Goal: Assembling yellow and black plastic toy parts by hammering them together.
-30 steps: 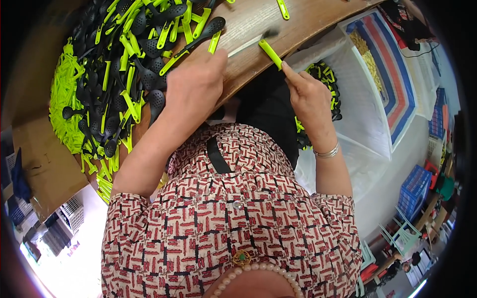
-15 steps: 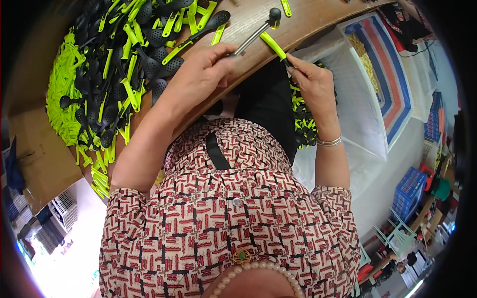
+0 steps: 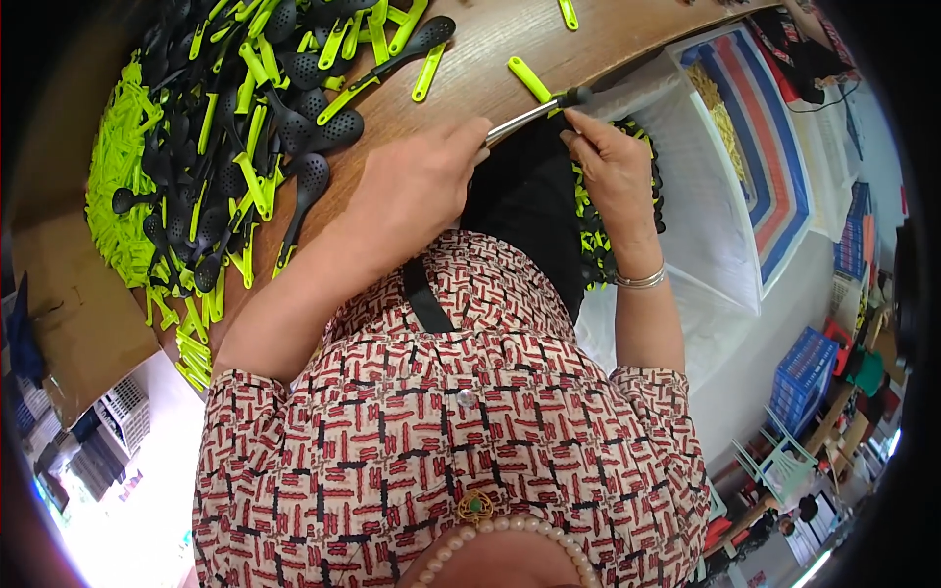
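Note:
My left hand [image 3: 421, 181] is closed round a small hammer [image 3: 524, 120] with a shiny metal shaft and a black head. The hammer head lies over the near end of a lime-green utensil handle [image 3: 529, 78] at the table's edge; whether they touch I cannot tell. My right hand [image 3: 616, 162], with a bracelet at the wrist, pinches the near end of that utensil, and its black part is mostly hidden by the fingers. To the left lies a big heap of black slotted spoons and ladles [image 3: 289, 127] with green handles.
Loose green handles [image 3: 123, 196] are piled at the table's far left. Single green handles [image 3: 426, 73] lie on the wooden table [image 3: 480, 73]. A white-lined container [image 3: 696, 186] holding more green-and-black utensils stands right of my lap. Cardboard [image 3: 83, 323] is at the left.
The hammer has swung down and to the right, onto the near end of the green handle. My left hand has shifted right with it. My right hand has stayed nearly in place.

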A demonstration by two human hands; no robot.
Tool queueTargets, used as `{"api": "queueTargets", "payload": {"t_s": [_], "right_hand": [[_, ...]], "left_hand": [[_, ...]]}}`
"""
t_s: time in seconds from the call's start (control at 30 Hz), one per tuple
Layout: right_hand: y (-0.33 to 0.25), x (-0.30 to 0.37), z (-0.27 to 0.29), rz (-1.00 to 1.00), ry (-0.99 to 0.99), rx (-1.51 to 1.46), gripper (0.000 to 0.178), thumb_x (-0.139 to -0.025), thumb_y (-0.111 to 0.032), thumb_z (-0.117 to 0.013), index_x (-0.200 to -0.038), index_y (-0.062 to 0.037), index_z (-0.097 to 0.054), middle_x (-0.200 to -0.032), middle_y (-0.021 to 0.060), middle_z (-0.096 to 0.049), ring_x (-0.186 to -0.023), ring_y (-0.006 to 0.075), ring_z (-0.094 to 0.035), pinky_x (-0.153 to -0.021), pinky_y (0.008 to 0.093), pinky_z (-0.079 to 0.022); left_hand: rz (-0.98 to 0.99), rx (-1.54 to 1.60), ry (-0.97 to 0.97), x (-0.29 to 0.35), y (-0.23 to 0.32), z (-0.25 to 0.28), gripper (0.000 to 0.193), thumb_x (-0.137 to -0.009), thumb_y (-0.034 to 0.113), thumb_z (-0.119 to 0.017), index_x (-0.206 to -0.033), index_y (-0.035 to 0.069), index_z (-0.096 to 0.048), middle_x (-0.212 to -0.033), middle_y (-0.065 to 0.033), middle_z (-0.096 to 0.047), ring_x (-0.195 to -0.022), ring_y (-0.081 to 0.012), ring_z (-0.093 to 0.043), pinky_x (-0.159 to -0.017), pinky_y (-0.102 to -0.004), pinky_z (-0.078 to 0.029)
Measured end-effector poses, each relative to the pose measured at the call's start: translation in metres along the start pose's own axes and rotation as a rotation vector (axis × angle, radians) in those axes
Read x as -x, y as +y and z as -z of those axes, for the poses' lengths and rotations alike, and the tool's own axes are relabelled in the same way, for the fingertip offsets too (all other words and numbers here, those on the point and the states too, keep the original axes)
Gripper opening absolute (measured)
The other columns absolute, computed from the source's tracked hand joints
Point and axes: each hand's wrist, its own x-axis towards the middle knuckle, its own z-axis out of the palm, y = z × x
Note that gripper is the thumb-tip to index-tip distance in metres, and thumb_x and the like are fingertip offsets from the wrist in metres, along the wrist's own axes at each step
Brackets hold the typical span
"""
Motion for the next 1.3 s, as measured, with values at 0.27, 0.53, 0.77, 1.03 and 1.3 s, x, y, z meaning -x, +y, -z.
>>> {"api": "queueTargets", "payload": {"t_s": [0.27,0.53,0.77,1.03,1.3], "right_hand": [[-0.01,0.003,0.003,0.13,-0.005,0.244,0.037,-0.09,-0.01,-0.071,-0.126,-0.0167,-0.07,-0.087,0.014,-0.068,-0.071,0.0312,-0.066,-0.064,0.0378,-0.049],[-0.022,-0.005,0.01,0.208,-0.065,0.442,0.03,-0.092,-0.013,-0.063,-0.12,-0.0183,-0.071,-0.076,0.0105,-0.063,-0.07,0.0321,-0.066,-0.061,0.043,-0.052],[-0.028,-0.009,0.014,0.2,-0.112,0.506,0.029,-0.092,-0.012,-0.061,-0.12,-0.0168,-0.071,-0.079,0.0112,-0.065,-0.073,0.0333,-0.067,-0.063,0.0441,-0.053],[-0.027,-0.01,0.013,0.183,-0.102,0.461,0.027,-0.092,-0.013,-0.061,-0.117,-0.0166,-0.073,-0.078,0.012,-0.065,-0.074,0.0335,-0.067,-0.065,0.0447,-0.053],[-0.025,-0.005,0.014,0.181,-0.109,0.444,0.028,-0.092,-0.013,-0.062,-0.117,-0.0172,-0.073,-0.079,0.0115,-0.065,-0.074,0.0331,-0.067,-0.065,0.0442,-0.053]], "left_hand": [[-0.015,0.033,0.293,-0.01,-0.003,0.015,0.027,-0.098,0.013,-0.06,-0.123,0.004,-0.064,-0.106,-0.0219,-0.069,-0.095,-0.0402,-0.068,-0.08,-0.0421,-0.055],[-0.091,-0.101,0.274,-0.016,-0.011,0.012,0.008,-0.092,0.01,-0.052,-0.095,0.005,-0.057,-0.081,-0.0184,-0.065,-0.074,-0.0409,-0.066,-0.063,-0.0509,-0.051],[0.062,-0.141,0.109,-0.011,-0.02,0.016,0.03,-0.096,0.012,-0.059,-0.125,0.009,-0.063,-0.104,-0.0212,-0.067,-0.094,-0.042,-0.066,-0.078,-0.0445,-0.054],[-0.063,-0.002,0.266,-0.006,-0.017,0.003,0.006,-0.093,0.011,-0.054,-0.095,0.007,-0.058,-0.081,-0.0188,-0.065,-0.077,-0.0424,-0.065,-0.066,-0.0522,-0.05],[-0.115,-0.014,0.318,0.0,-0.012,-0.005,0.012,-0.092,0.01,-0.056,-0.102,0.006,-0.061,-0.085,-0.017,-0.066,-0.075,-0.0398,-0.066,-0.062,-0.0496,-0.051]]}}
